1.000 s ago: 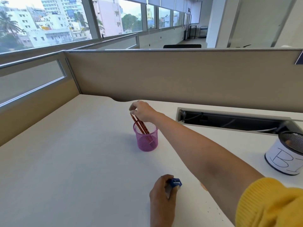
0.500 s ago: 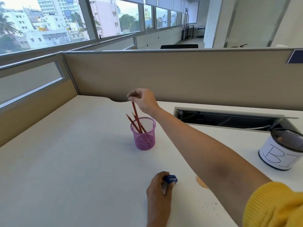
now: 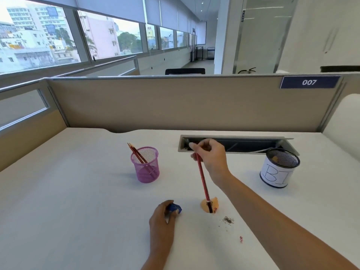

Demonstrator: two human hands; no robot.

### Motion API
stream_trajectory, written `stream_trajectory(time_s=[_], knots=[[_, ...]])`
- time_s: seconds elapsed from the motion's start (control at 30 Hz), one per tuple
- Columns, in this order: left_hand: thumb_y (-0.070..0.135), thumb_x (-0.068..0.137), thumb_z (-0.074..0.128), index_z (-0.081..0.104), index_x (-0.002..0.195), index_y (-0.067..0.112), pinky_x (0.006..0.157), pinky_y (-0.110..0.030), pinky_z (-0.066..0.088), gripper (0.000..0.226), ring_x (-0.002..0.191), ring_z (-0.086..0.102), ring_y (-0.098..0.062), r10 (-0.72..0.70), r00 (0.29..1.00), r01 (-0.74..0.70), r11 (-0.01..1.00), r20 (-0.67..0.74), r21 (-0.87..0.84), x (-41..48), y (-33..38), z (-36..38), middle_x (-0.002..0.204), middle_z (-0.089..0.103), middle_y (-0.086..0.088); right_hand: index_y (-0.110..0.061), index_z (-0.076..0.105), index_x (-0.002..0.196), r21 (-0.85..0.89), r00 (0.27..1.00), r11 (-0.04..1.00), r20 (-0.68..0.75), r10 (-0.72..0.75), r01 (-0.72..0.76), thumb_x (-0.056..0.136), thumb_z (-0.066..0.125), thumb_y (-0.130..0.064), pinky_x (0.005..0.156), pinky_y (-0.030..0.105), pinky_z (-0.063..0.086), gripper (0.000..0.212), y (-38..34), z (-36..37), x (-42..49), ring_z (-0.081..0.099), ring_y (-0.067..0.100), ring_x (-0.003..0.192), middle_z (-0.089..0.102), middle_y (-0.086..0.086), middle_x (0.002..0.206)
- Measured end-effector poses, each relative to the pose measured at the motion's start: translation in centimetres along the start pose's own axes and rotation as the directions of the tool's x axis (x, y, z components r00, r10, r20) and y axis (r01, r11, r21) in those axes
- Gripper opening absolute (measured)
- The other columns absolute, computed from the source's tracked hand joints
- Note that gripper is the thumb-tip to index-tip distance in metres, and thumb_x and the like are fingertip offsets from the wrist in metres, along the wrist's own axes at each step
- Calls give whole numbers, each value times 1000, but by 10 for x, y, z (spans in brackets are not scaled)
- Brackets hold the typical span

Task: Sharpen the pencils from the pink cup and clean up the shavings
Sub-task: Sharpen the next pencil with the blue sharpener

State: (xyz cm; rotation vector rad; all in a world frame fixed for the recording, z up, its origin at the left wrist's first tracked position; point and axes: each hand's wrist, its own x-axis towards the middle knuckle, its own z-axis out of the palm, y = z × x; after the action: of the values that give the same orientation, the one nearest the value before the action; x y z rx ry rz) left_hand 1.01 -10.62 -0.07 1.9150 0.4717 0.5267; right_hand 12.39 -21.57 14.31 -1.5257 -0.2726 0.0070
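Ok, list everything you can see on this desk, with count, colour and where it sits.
pink cup: one, pink mesh, desk centre-left
pencils in cup: two visible, red, leaning left
pencil: one, red, tip down at the shaving
sharpener: one, blue, near edge
shaving: one, orange curl, right of sharpener
graphite dust: grey scatter, right of shaving
bin: one, black mesh, white label, desk right
cable tray: one, grey, open, rear
left hand: holds sharpener
right hand: holds pencil's top

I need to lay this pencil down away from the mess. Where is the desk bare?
Bare: the wide stretch left of the pink cup, and the patch in front of the bin. Crowded: right of the sharpener, where shavings lie.
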Motion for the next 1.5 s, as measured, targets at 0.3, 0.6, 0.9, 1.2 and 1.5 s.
stream_trajectory(time_s=[0.3,0.6,0.9,1.2,1.5], knots=[[-1,81,62,62,99,15,72,-7,39,25,83,56,-23,-15,1000,17,997,23,-72,-3,6,1,94,65,-9,-23,68,99,-169,891,886,73,448,-431,82,65,-6,70,25,46,24,38,-73,-88,63,20,93,71,4,100],[4,91,51,59,117,9,85,-28,44,28,98,57,-23,-180,980,198,901,83,-386,-36,44,28,108,60,-7,-17,58,83,-297,939,892,-54,341,-341,74,70,3,54,19,49,25,45,-77,-152,63,17,67,70,-3,77],[6,91,50,56,121,1,75,-19,50,31,99,60,-23,-173,943,314,746,283,-588,-57,70,39,112,62,-15,-29,52,74,-434,982,881,-105,160,-190,77,72,-7,59,18,47,30,35,-77,-160,64,2,63,71,-5,80],[3,92,46,61,111,7,71,-24,58,25,87,66,-25,-172,907,396,660,385,-638,-65,81,41,103,67,-11,-29,42,71,-480,994,873,-100,51,-93,77,73,-6,55,13,44,39,35,-77,-156,64,11,63,64,1,79],[-1,87,53,60,109,10,62,-22,57,25,81,65,-23,-198,904,419,585,378,-695,-62,84,40,93,67,-14,-19,62,83,-680,999,734,26,37,-9,77,73,-34,71,19,44,20,32,-83,-158,61,16,87,57,-4,87]])
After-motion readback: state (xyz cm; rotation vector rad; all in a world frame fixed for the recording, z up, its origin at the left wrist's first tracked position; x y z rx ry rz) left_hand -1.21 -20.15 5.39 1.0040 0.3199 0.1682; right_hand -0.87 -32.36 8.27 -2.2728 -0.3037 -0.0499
